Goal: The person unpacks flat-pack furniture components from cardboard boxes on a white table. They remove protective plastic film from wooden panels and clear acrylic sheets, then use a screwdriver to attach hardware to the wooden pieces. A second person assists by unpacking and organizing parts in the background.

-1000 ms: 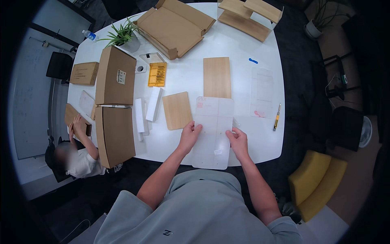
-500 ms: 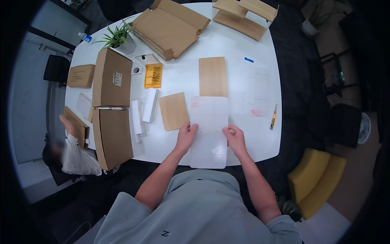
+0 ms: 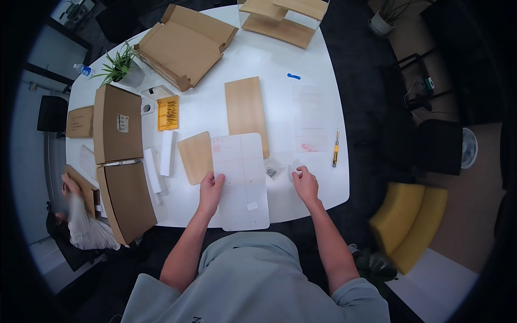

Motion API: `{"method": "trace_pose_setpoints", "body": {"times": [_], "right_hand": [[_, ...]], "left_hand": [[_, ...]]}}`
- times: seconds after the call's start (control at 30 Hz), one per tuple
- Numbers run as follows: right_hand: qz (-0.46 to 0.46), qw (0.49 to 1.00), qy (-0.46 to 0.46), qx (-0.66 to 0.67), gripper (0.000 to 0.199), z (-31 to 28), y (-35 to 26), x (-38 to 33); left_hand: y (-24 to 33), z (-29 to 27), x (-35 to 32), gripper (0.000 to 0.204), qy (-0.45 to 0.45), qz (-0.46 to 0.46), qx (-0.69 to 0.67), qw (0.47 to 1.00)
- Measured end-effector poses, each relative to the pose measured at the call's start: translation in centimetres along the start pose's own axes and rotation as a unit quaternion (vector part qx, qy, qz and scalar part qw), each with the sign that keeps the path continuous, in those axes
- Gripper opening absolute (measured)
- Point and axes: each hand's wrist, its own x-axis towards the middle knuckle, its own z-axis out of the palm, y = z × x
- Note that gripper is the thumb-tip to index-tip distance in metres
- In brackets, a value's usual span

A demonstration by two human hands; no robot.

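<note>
My left hand [image 3: 210, 189] grips the left edge of a translucent plastic panel [image 3: 239, 183] with rounded corners and small holes, thumb on top. The panel is held over the near table edge and overlaps a long wooden board [image 3: 245, 105]. Off to the panel's right, my right hand [image 3: 306, 184] hovers with loosely bent fingers apart and nothing visible in them. Between that hand and the panel lies a small clear bag of metal hardware [image 3: 272, 169]. A shorter wooden board [image 3: 195, 156] rests left of the panel.
Another clear panel [image 3: 310, 118], a screwdriver [image 3: 336, 148] and a blue tool [image 3: 293, 76] lie on the right. Leftward are white strips [image 3: 168, 153], a yellow bit case [image 3: 168, 113] and brown cartons [image 3: 118, 124]. A wooden shelf [image 3: 277, 35] stands far back; a co-worker [image 3: 89, 223] sits far left.
My right hand has let go of the panel and moved away to the right, and the hardware bag now shows. The left hand keeps its hold. The whole view has shifted and turned.
</note>
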Motion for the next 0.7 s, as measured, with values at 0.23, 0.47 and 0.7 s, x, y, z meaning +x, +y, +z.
{"method": "trace_pose_setpoints", "body": {"times": [0.23,0.47,0.7], "right_hand": [[-0.097,0.984,-0.023,-0.150,0.033,4.3,-3.7,3.4],[0.069,0.970,-0.116,0.200,0.017,2.9,-1.8,4.4],[0.129,0.869,-0.155,0.452,0.020,-3.5,-6.2,0.2]], "left_hand": [[1.6,-2.0,2.8,0.018,0.016,-0.022,-0.033,0.999],[2.9,-7.6,10.5,0.030,0.025,-0.087,-0.145,0.985],[-4.5,-10.2,13.7,0.035,0.025,-0.128,-0.114,0.985]]}}
